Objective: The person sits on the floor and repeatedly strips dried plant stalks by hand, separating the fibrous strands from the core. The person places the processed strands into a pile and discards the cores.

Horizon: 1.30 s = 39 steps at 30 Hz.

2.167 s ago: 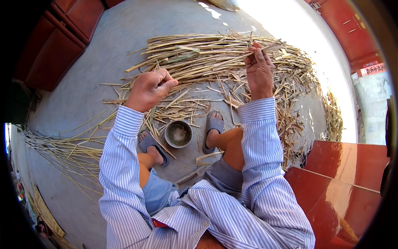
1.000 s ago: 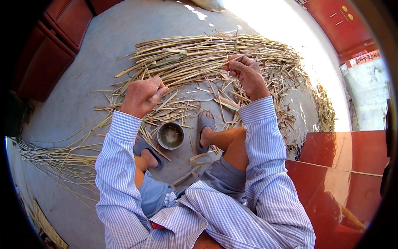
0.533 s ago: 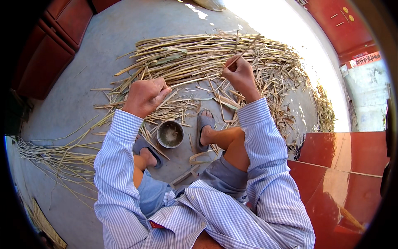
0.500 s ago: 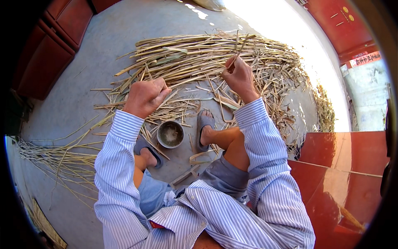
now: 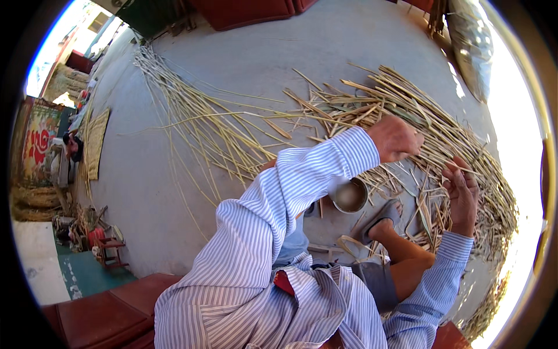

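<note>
While the left hand (image 5: 395,138) closes in a fist on dry reed strips (image 5: 407,116) right of centre, the right hand (image 5: 462,195) pinches a single thin strip at the frame's right edge. Sorting well likely means drawing one strip at a time, keeping it clear of the tangled heap. A small metal bowl (image 5: 349,195) sits just below the left wrist, beside a sandalled foot (image 5: 383,218), both close enough to snag. Longer loose stalks (image 5: 192,122) fan across the concrete floor (image 5: 261,52) at upper left; red cushions (image 5: 104,314) fill the lower left.
</note>
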{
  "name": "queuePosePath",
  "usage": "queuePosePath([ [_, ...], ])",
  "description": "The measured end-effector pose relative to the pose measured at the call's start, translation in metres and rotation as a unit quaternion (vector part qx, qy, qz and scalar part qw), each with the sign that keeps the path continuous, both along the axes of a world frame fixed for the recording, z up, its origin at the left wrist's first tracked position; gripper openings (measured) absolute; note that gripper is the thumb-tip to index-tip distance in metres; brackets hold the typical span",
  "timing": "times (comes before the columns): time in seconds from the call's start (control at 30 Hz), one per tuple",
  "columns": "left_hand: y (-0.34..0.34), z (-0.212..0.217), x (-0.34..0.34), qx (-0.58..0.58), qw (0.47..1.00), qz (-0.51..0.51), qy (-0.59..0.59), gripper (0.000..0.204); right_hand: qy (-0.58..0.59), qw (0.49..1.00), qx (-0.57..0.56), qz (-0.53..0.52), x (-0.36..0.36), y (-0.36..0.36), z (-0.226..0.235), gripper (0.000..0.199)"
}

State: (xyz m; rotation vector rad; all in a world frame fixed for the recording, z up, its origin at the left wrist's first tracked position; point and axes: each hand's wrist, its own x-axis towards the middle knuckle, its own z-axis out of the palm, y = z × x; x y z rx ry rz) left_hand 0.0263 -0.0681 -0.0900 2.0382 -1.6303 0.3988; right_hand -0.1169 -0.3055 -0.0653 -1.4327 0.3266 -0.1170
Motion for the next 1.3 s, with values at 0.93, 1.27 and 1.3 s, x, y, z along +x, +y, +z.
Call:
queuePosePath([
  [0.93, 0.302, 0.008, -0.009, 0.232, 0.893, 0.361, -0.134, 0.021, -0.129, 0.958, 0.005, -0.258, -0.086, -0.196, 0.049, 0.028],
  [1.27, 0.375, 0.036, -0.012, 0.273, 0.839, 0.373, -0.288, 0.022, 0.068, 0.965, 0.057, -0.249, -0.184, -0.242, -0.025, 0.038],
  [1.3, 0.375, 0.043, -0.011, 0.276, 0.838, 0.367, -0.296, 0.022, 0.086, 0.961, 0.075, -0.253, -0.188, -0.237, -0.032, 0.038],
])
